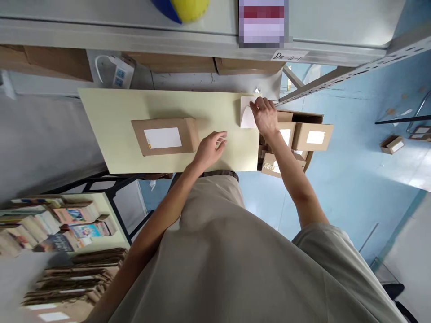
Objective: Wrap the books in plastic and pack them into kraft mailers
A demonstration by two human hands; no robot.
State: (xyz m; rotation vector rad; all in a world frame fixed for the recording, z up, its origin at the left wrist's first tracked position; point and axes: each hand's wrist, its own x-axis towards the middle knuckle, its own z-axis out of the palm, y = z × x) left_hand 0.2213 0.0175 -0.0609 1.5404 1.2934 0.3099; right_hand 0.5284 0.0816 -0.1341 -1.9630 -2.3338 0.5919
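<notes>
My right hand (265, 116) is closed over the right end of the pale yellow tabletop (222, 101), with its fingertips pinching a small white sheet of paper (247, 117). One edge of the paper curves up, and I cannot tell if it is a sticky label. Near the middle of the table, my left hand (211, 150) hovers with its fingers loosely apart and nothing in them. Just left of it lies a closed brown cardboard box (191, 134) bearing a white label (162, 137) on top.
A large carton (318, 117) of smaller labelled boxes (305, 142) stands beyond the table's right end. Along the far side runs a grey metal shelf (117, 33). At lower left are a rack of books (50, 224) and stacked flat cardboard (81, 273).
</notes>
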